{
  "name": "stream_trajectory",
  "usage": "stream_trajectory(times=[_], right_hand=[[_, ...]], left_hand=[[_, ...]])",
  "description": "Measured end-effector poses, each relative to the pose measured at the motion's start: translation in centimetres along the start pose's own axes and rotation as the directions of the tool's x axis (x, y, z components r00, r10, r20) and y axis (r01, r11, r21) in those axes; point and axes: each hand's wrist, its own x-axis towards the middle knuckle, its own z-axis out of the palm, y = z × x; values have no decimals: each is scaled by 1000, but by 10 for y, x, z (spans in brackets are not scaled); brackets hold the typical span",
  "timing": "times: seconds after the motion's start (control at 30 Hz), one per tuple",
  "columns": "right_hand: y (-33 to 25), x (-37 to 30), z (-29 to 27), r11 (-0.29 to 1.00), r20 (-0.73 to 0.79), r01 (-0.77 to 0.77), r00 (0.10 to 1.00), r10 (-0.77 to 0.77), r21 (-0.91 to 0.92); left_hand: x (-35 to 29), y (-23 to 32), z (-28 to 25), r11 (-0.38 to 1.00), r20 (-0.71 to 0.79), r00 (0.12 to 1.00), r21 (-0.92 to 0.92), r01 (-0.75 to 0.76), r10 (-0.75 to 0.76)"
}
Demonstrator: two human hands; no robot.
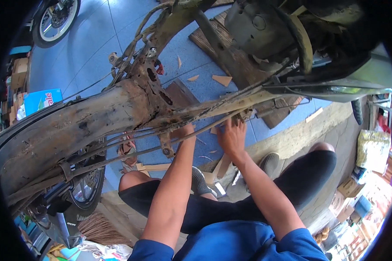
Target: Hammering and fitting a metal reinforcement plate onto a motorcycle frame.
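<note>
- The rusted motorcycle frame (111,106) stretches across the view from the lower left toward the upper right, above the person's hands; its joint is heavily corroded, with ragged dark holes through the metal.
- Thin cables (204,129) run along the frame's lower side, and a rusty bracket (165,144) with a round hole hangs near the joint.
- The left hand (185,130) reaches in under the cables, just below the joint; its fingers are hidden, so I cannot tell whether it grips anything.
- The right hand (233,136) is to the right of it, back upward, fingers bent and pointing away from the body, close to a small metal fitting (245,115) on the frame; I cannot tell whether it holds something.
- A coil spring (265,112) sits to the right of that fitting.
- Beyond the hands, a flat brown piece (180,93) lies on the blue tiled floor (91,54), with pale scraps (222,80) scattered near it.
- A dirty engine (255,28) is at the upper right, above dark wooden boards (244,71).
- Farther out are a wheel (56,24) at the upper left, a blue box (42,102) at the left and a broom (102,228) at the lower left.
</note>
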Motion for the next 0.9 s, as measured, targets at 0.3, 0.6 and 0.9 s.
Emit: stream_trajectory(times=[0.3, 0.6, 0.9], right_hand=[[81, 44, 86, 954, 63, 244, 964, -258, 172], [109, 44, 141, 288, 182, -156, 981, -63, 945], [85, 88, 83, -804, 698, -446, 714, -55, 393]], left_hand=[[-105, 71, 93, 983, 20, 1000, 185, -15, 12], [-119, 67, 88, 997, -165, 985, -44, -55, 47], [-303, 220, 4, 684, 816, 413, 569, -456, -404]])
